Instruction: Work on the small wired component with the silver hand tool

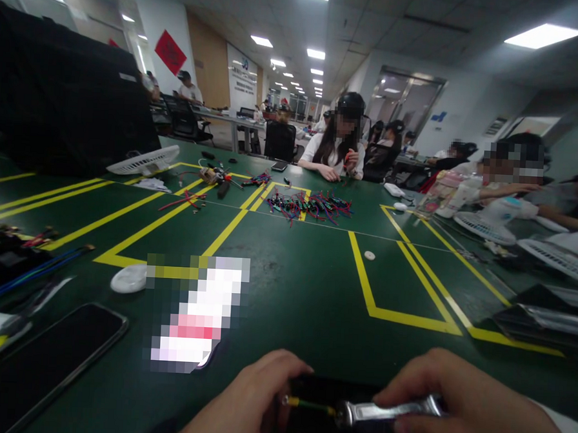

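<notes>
A thin wire [308, 405], sheathed in green with a yellowish tip at its left end, lies level between two hands at the near edge of a green worktable [290, 287] marked with yellow tape lines. The left hand [247, 402] pinches the wire's left end between fingertips, the fingers curled in. The right hand [472, 413] is clenched around the handle of a silver metal tool [388, 412], whose dark nose meets the wire's right end. Under both sits a flat black object [328, 390], too dark to make out in detail.

To the left on the table lie a black phone [53, 359], face up, a small white round lid [129, 278] and a bundle of blue cables [24, 274]. A pixelated white and pink patch [196, 315] covers something just right of the phone. Farther across, well apart from the hands, a heap of red, blue and green wires [309, 204] spreads inside a taped rectangle, with hand tools [218, 177] and a white desk fan [144, 160] near it. A small white disc [369, 255] lies alone in another taped box.

Across the table a seated person in a white top [333, 154] works with both hands; more people sit along the right side beside white fans [485, 228].
</notes>
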Demonstrator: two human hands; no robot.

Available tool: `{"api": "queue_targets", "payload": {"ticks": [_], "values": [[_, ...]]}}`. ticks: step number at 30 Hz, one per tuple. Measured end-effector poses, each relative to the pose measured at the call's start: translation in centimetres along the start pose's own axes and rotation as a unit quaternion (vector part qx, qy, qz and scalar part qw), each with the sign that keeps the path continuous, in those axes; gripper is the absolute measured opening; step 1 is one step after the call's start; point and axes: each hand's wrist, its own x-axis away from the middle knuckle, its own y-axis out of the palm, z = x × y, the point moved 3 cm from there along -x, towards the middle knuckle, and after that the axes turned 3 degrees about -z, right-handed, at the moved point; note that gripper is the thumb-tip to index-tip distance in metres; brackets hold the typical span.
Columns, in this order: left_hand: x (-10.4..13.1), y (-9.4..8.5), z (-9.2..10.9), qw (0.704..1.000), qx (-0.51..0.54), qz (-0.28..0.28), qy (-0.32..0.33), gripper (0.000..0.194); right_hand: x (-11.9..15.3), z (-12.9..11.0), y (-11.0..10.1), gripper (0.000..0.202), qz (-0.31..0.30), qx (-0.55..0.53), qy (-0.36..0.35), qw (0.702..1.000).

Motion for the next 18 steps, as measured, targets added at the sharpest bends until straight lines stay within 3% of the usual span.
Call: {"api": "queue_targets", "payload": {"ticks": [4,10,13,18], "values": [[0.4,0.7,-1.2,1.0,0.013,0.009,-0.015,0.054,-0.2,-2.2,-0.5,0.034,-0.006,0.137,-0.117,0.984],[0.4,0.7,-1.3,1.0,0.009,0.006,0.027,0.054,0.0,-4.4,0.7,0.025,-0.041,0.342,-0.141,0.928],[0.5,0.7,-1.2,0.999,0.011,0.021,0.024,0.057,-0.1,-4.7,0.6,0.022,-0.022,0.355,-0.144,0.924],[0.4,0.7,-1.0,0.999,0.001,0.023,0.024,0.055,-0.3,-4.0,0.3,0.028,-0.05,0.296,-0.116,0.947]]}}
